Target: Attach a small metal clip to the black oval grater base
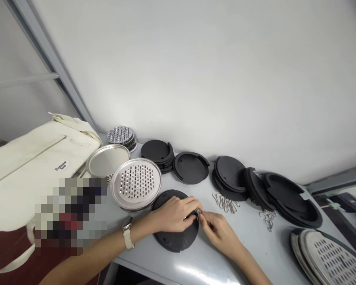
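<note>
Disc (178,243) (blk.) on table (154,253), both hands at its 2–3 o'clock edge.
L hand (175,213) lies over disc, fingers bent, thumb and forefinger pinching metal part (198,212) (too sml. to ID); R hand (221,231), approx. 3–4 o'clock, has fingers curled in, thumb and forefinger gripping same part. Ref. disc ctr.: wire clips (225,202), loose pile, 2 o'clock; blk. round piece (191,169), 12–1 o'clock; grater plates (136,182), stacked, just beside disc, 10–11 o'clock; cream bag (38,158), further out, 9–10 o'clock. Watch (128,233) on L wrist.
</note>
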The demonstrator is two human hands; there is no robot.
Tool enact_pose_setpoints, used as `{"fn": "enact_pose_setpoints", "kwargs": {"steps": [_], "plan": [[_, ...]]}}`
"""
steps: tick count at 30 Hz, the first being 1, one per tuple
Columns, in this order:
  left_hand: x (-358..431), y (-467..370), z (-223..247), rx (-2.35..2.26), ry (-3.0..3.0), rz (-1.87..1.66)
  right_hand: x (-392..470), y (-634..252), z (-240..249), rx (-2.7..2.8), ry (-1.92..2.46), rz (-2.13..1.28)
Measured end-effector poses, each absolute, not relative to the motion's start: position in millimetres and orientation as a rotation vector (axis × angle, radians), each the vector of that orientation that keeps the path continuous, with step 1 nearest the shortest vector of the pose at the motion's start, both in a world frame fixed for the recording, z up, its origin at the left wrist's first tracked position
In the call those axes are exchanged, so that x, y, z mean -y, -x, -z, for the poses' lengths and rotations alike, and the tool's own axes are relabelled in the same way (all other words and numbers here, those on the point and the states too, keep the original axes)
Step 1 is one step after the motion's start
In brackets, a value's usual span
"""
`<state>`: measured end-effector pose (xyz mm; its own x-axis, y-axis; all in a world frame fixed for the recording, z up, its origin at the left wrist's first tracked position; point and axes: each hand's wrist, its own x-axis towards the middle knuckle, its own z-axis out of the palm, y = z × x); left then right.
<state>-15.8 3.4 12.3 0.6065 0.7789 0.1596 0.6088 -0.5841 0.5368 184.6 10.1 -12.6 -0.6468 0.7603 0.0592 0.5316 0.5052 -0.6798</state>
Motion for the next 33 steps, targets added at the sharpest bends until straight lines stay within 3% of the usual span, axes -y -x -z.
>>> {"fn": "enact_pose_setpoints", "kwargs": {"steps": [11,33], "plan": [[-3,15,-14,-1.102,-2.353,-0.560,-10,-183,2,2.382,1.108,-1.119],[-1,14,-15,-1.145,-2.398,-0.511,-9,-184,-7,2.443,1.124,-1.129]]}}
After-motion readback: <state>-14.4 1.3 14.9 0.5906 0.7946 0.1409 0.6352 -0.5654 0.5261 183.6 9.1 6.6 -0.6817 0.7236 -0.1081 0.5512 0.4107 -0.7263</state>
